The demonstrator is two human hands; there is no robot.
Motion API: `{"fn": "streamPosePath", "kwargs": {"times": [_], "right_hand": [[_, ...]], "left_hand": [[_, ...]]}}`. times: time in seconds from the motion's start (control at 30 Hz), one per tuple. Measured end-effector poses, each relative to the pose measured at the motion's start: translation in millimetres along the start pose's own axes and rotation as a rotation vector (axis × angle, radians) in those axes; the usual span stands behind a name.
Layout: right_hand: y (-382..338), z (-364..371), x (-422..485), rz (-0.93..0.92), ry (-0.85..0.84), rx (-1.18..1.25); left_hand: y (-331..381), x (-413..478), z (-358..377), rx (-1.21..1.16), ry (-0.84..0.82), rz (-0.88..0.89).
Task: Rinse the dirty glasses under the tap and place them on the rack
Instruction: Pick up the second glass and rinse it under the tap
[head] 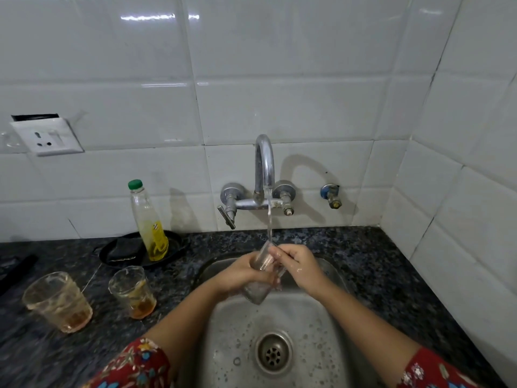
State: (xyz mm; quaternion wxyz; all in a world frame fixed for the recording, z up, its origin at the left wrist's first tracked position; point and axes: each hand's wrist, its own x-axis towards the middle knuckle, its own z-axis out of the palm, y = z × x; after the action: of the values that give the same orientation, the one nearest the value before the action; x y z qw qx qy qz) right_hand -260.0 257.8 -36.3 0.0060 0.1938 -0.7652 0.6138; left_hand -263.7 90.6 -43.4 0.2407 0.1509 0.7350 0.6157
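Water runs from the chrome tap (264,163) into a clear glass (256,292) held tilted over the steel sink (321,345). My left hand (240,273) grips the glass round its body. My right hand (300,266) is at the rim, its fingers on the glass's upper edge. On the dark counter to the left stand two dirty glasses with brown residue, one at the far left (57,301) and one nearer the sink (133,292). No rack is in view.
A bottle of yellow liquid with a green cap (148,222) stands on a black tray (173,245) behind the dirty glasses. A wall socket (46,137) is at the left. A small valve (331,196) sits right of the tap. The tiled wall closes the right side.
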Motion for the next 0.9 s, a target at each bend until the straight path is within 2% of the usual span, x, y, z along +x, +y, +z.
{"fn": "streamPosePath", "kwargs": {"times": [0.03, 0.1, 0.13, 0.2, 0.23, 0.27, 0.3, 0.37, 0.43, 0.47, 0.5, 0.53, 0.63, 0.67, 0.7, 0.77, 0.8, 0.83, 0.9], "right_hand": [[0, -1, -1, 0.004, -0.014, 0.027], [2, 1, 1, 0.031, -0.022, 0.047], [4, 2, 3, 0.059, -0.027, 0.047], [7, 4, 7, 0.116, -0.044, 0.034], [7, 5, 9, 0.122, -0.047, 0.017], [8, 6, 11, 0.114, -0.043, -0.019], [9, 6, 12, 0.094, -0.037, -0.063], [6, 6, 12, 0.052, -0.029, -0.128], [3, 8, 11, 0.028, -0.033, -0.07], [3, 9, 10, 0.018, -0.03, -0.029], [2, 9, 10, 0.007, -0.023, 0.0], [2, 10, 10, 0.006, -0.015, -0.002], [0, 8, 13, 0.031, -0.027, -0.055], [0, 7, 14, 0.027, -0.031, -0.058], [-1, 7, 14, 0.016, -0.03, -0.049], [-4, 8, 12, -0.004, -0.011, -0.021], [-5, 8, 11, -0.006, -0.003, -0.006], [-6, 8, 10, -0.006, -0.008, 0.005], [-4, 7, 11, 0.026, -0.024, -0.032]], "left_hand": [[0, -1, -3, -0.069, -0.045, -0.02], [-2, -1, 5, 0.021, 0.058, -0.018], [-3, -1, 10, 0.221, 0.2, -0.029], [-5, -1, 19, 0.852, 0.481, -0.05], [-7, 1, 22, 1.042, 0.562, -0.03], [-9, 2, 22, 1.055, 0.577, -0.014], [-9, 3, 19, 0.904, 0.533, -0.027], [-10, 3, 8, 0.372, 0.312, 0.029], [-9, 0, 0, -0.084, 0.079, 0.042], [-9, 0, -3, -0.221, -0.002, 0.024], [-6, -2, -2, -0.247, -0.018, 0.012], [-5, -2, 1, -0.199, 0.039, 0.017], [-4, 2, 11, 0.209, 0.419, 0.021], [-3, 2, 11, 0.28, 0.476, 0.039], [-2, 1, 10, 0.237, 0.417, 0.052], [2, -2, 3, -0.021, 0.172, 0.042], [4, -3, -1, -0.102, 0.102, 0.023], [4, -4, -2, -0.109, 0.089, 0.024], [0, -1, 3, 0.071, 0.235, 0.029]]}}
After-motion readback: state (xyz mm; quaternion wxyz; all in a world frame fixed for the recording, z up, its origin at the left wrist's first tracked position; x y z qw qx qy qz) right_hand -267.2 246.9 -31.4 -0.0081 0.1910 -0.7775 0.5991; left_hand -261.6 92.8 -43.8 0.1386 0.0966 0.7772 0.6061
